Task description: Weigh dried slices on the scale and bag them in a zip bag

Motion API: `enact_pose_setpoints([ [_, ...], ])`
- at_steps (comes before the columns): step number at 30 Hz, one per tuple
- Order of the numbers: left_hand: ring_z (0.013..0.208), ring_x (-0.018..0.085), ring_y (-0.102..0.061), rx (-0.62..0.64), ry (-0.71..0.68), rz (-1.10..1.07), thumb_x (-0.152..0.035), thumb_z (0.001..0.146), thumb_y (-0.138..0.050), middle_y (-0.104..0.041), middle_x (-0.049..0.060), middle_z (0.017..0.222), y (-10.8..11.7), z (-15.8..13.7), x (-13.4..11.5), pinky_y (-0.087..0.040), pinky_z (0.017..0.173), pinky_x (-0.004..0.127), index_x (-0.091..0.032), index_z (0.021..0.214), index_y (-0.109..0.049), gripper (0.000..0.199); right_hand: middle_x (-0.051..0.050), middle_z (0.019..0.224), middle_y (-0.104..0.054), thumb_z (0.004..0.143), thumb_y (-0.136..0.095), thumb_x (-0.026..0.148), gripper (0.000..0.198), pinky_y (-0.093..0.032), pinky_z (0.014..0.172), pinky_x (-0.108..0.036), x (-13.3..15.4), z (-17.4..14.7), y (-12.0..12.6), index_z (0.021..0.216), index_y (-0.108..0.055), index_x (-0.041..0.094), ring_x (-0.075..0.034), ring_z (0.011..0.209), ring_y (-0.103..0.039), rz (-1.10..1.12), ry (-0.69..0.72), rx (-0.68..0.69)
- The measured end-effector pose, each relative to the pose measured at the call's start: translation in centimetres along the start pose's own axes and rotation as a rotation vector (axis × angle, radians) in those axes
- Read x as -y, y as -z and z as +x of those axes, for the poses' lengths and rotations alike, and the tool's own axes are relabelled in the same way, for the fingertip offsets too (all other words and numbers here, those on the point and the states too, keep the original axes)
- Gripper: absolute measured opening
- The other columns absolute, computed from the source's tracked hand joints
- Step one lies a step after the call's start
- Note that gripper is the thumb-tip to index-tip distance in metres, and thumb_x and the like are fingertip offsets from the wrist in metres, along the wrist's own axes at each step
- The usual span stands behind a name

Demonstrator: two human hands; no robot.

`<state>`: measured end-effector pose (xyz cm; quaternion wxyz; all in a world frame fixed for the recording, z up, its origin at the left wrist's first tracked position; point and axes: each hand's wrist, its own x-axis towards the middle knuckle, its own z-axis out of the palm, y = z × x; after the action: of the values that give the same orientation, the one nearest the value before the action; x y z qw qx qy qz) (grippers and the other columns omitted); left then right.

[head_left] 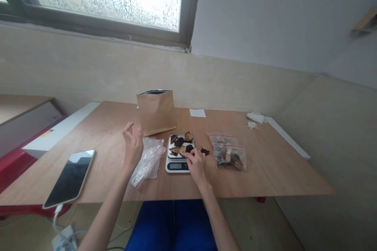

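A white digital kitchen scale (170,163) stands in front of me, its small display lit. Several dried slices with dark rims and tan faces (179,141) are spread on its platform. My right hand (196,164) is over the platform's front right corner, fingers bent and closed at a dried slice there. One dark dried piece (205,151) lies on the table just right of the scale. My left hand (133,145) is raised left of the scale, empty, fingers loosely bent and apart. Below and beside it lie clear zip bags (149,160) with red seal lines.
An upright brown kraft pouch (156,113), open at the top, stands behind the scale. Filled clear zip bags (231,157) lie to the right. A phone (70,178) with a charging cable is at left. A white paper (197,113) and crumpled white wrapping (255,117) lie towards the wall.
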<state>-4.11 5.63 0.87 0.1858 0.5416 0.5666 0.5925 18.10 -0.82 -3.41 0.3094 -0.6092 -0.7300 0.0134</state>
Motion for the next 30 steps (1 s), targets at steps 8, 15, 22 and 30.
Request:
enact_pose_setpoints([
  [8,0.087,0.025,-0.057,0.193,0.021,0.240,-0.040,0.083,-0.040,-0.056,0.009,0.095,2.3,-7.0,1.9,-0.049,0.077,0.045,-0.020,0.091,-0.052,0.025,-0.006,0.088,-0.055,0.087,-0.039,0.018,0.031,-0.043,0.079,-0.033,-0.7,-2.5,0.7,0.101,-0.066,0.021,-0.019,0.085,-0.056,0.310,-0.189,-0.140],
  [15,0.079,0.025,-0.059,0.419,0.124,0.409,-0.052,0.077,-0.043,-0.055,0.007,0.084,1.8,-8.4,2.6,-0.046,0.073,0.039,-0.018,0.091,-0.050,0.037,-0.008,0.085,-0.059,0.087,-0.041,0.029,0.026,-0.047,0.067,-0.028,-1.2,-5.3,0.3,0.089,-0.065,0.018,-0.019,0.079,-0.058,0.491,-0.388,-0.276],
  [22,0.068,0.020,-0.059,0.522,0.149,0.512,-0.038,0.083,-0.037,-0.057,0.003,0.076,1.1,-7.0,2.6,-0.042,0.063,0.031,-0.022,0.078,-0.046,0.019,-0.008,0.087,-0.062,0.087,-0.042,0.031,0.025,-0.047,0.062,-0.024,0.7,-5.9,0.5,0.087,-0.063,0.018,-0.018,0.080,-0.061,0.605,-0.417,-0.250],
  [30,0.051,0.013,-0.049,0.241,0.081,0.170,-0.049,0.081,-0.047,-0.050,-0.004,0.057,1.4,-8.8,0.5,-0.041,0.054,0.026,-0.021,0.075,-0.053,0.030,-0.006,0.092,-0.062,0.091,-0.039,0.026,0.023,-0.047,0.068,-0.024,6.0,-5.1,0.7,0.099,-0.059,0.020,-0.016,0.081,-0.061,0.637,-0.273,-0.035],
])
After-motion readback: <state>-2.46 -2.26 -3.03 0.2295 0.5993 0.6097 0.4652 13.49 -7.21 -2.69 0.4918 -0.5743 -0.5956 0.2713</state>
